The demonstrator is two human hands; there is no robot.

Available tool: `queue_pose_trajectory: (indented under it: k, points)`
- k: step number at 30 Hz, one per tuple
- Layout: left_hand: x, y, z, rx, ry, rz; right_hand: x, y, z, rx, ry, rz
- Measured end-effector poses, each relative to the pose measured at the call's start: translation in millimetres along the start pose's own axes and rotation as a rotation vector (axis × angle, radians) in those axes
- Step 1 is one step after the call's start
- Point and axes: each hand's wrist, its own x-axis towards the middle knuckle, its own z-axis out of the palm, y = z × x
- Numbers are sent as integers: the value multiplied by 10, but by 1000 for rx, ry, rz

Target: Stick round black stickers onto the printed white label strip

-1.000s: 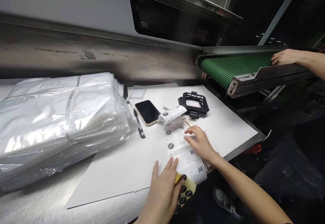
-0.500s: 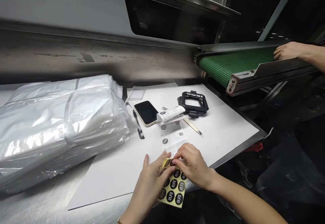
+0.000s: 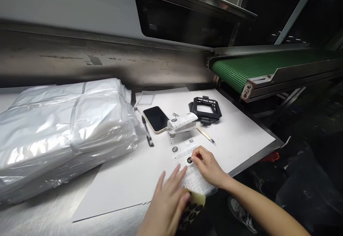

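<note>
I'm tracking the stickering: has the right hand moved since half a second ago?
Yes: judged against the pale-handled knife lying still, the right hand has moved forward, nearer the knife, pinching a round black sticker.

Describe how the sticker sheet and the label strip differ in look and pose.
Look: the sticker sheet is yellowish with dark round stickers; the label strip is white and printed.

Pose: the sheet is held tilted in the left hand; the strip lies mostly flat on the white work surface, its far end curled up.

Shared: both carry dark round stickers.
</note>
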Motion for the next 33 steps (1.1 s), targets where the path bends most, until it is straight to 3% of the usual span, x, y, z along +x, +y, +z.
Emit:
queue_pose_trajectory:
  k: [3,7,13,19,22,26,29,33]
  points:
    - [-136,41,182,201,59,200,221,88,-14,-28,-45,54]
    - [-132,37,333,268,150,191,424,48,-38,-75,-105,107]
    - [-87,10,379,317,219,178,404,-66,109,-220,-141,126]
    - [-100,35,363,309,180,172,431,-21,211,-427,-87,128]
    - [-89,45,334,325,151,165,480,18,163,-479,-75,123]
    - [-69,29,243,319,88,179,464,42,11,-445,-166,46]
    - [-24,-22,128,192,-6,100,332,5,-119,-397,-168,-22]
    - [75,-135,-43,-24,-54,-157,65,-33,-185,-355,-223,-131]
